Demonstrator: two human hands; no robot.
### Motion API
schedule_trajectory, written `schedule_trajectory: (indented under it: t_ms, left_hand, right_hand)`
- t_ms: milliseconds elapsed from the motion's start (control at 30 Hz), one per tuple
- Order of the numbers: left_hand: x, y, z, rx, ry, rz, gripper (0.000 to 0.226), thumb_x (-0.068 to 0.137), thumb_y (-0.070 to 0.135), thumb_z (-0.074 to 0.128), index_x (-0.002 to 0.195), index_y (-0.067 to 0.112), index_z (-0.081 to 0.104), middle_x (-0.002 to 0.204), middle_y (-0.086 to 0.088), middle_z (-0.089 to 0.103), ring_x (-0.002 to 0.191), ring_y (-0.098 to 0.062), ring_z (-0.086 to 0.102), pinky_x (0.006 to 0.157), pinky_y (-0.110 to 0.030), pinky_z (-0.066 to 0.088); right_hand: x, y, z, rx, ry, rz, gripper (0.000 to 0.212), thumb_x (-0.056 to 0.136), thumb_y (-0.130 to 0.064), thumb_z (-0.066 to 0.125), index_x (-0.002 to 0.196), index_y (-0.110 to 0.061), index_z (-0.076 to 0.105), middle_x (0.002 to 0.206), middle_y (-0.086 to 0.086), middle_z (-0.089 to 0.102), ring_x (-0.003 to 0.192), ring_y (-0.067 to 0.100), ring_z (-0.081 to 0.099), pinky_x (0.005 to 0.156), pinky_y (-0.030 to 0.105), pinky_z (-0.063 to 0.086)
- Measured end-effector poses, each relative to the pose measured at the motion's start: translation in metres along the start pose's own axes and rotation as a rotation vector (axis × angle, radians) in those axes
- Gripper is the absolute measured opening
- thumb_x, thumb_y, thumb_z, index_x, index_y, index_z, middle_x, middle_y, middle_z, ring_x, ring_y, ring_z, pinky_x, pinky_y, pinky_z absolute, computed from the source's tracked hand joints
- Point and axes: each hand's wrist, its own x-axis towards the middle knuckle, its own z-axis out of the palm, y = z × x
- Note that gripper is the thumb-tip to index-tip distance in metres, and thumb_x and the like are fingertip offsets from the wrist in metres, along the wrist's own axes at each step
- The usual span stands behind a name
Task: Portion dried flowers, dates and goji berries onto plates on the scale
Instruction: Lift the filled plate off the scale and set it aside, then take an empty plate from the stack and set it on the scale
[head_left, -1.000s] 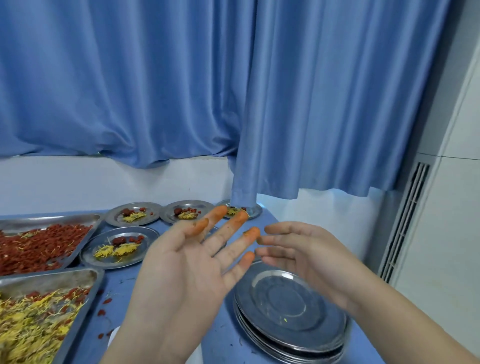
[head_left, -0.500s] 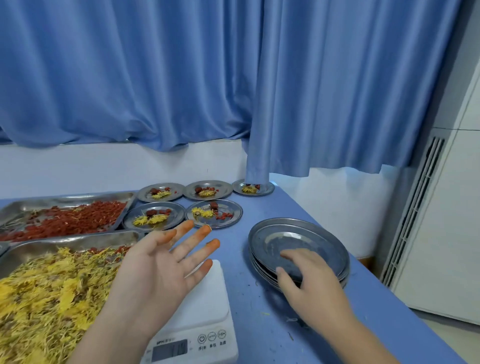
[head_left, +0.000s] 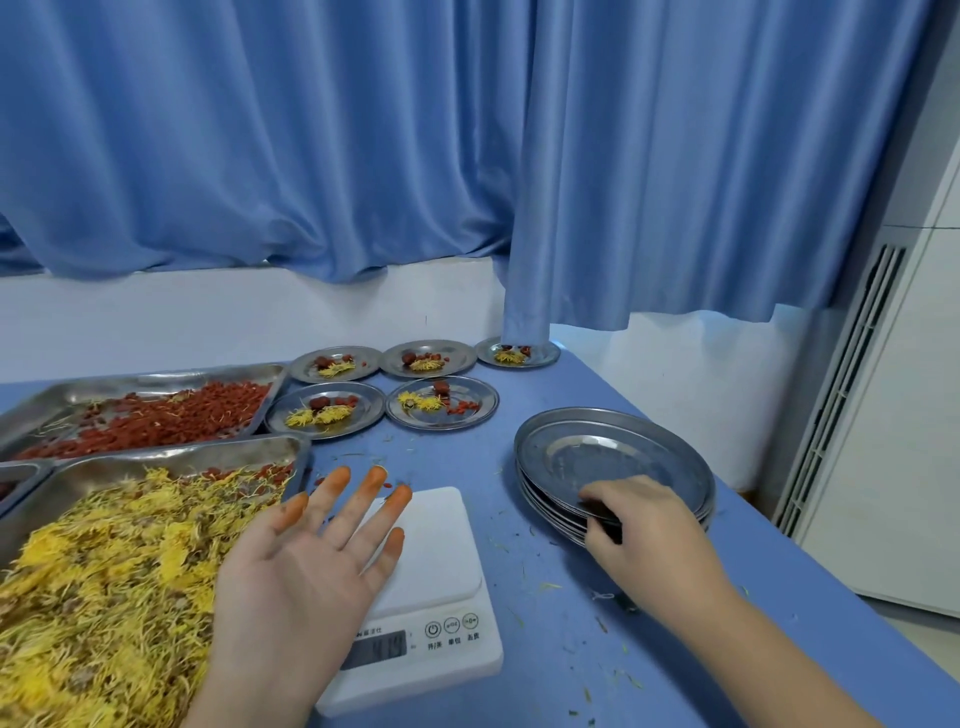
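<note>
A white digital scale (head_left: 436, 571) sits on the blue table with nothing on its platform. My left hand (head_left: 306, 566) hovers over its left side, palm up, fingers spread and stained orange. My right hand (head_left: 644, 525) grips the near rim of the top plate on a stack of empty steel plates (head_left: 618, 457) to the right of the scale. A steel tray of yellow dried flowers (head_left: 104, 571) lies at the left. Behind it is a tray of red goji berries (head_left: 156, 415).
Several small filled plates, each with flowers, dates and berries, stand at the back: (head_left: 326, 410), (head_left: 441, 402), (head_left: 335, 364), (head_left: 427, 358), (head_left: 517, 353). A blue curtain (head_left: 524, 291) hangs onto the table's far end. The table edge runs along the right, with a white cabinet (head_left: 893, 441) beyond.
My view has tilted down, bringing the scale into sight. My right hand has moved from the middle of the top plate to its near rim and taken hold. My left hand stays open.
</note>
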Motion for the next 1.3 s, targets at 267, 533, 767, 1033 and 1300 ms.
schedule_trajectory:
  t_ms: [267, 533, 767, 1033, 1300]
  left_hand:
    - [0.001, 0.001, -0.008, -0.013, 0.040, 0.042, 0.043, 0.091, 0.034, 0.045, 0.129, 0.017, 0.057, 0.121, -0.011, 0.069, 0.108, -0.036, 0.067, 0.090, -0.045, 0.043]
    - [0.001, 0.006, -0.016, 0.061, 0.099, 0.185, 0.031, 0.086, 0.033, 0.050, 0.106, 0.018, 0.068, 0.104, -0.004, 0.072, 0.091, -0.026, 0.069, 0.076, -0.034, 0.045]
    - [-0.006, 0.014, -0.014, 0.019, 0.170, 0.357, 0.023, 0.088, 0.030, 0.047, 0.096, 0.020, 0.066, 0.086, 0.000, 0.068, 0.071, -0.019, 0.063, 0.069, -0.031, 0.042]
    - [-0.008, 0.019, -0.015, 0.010, 0.212, 0.419, 0.022, 0.087, 0.029, 0.047, 0.098, 0.019, 0.063, 0.085, 0.001, 0.066, 0.063, -0.015, 0.063, 0.066, -0.029, 0.043]
    - [-0.007, 0.018, -0.015, 0.033, 0.244, 0.399, 0.021, 0.087, 0.029, 0.048, 0.096, 0.019, 0.064, 0.081, 0.000, 0.066, 0.062, -0.015, 0.062, 0.064, -0.030, 0.042]
  right_hand:
    - [0.000, 0.002, -0.002, 0.110, 0.127, -0.056, 0.019, 0.073, 0.000, 0.073, 0.081, -0.017, 0.069, 0.076, -0.009, 0.063, 0.078, 0.018, 0.055, 0.073, 0.035, 0.047]
    - [0.000, 0.001, -0.006, 0.069, 0.445, -0.289, 0.014, 0.075, 0.000, 0.071, 0.068, -0.011, 0.065, 0.066, -0.005, 0.056, 0.067, 0.023, 0.050, 0.064, 0.040, 0.043]
    - [-0.001, -0.049, 0.009, -0.054, 0.498, -0.668, 0.018, 0.081, -0.003, 0.061, 0.065, -0.007, 0.067, 0.063, 0.003, 0.057, 0.059, 0.027, 0.047, 0.055, 0.036, 0.036]
    - [0.001, -0.073, 0.045, 0.054, 0.385, -0.739, 0.014, 0.076, 0.001, 0.066, 0.064, -0.006, 0.067, 0.060, 0.006, 0.055, 0.052, 0.027, 0.049, 0.048, 0.034, 0.043]
    - [-0.005, -0.069, 0.053, 0.079, 0.298, -0.694, 0.009, 0.079, -0.006, 0.069, 0.071, -0.011, 0.069, 0.068, 0.002, 0.062, 0.057, 0.027, 0.057, 0.051, 0.035, 0.047]
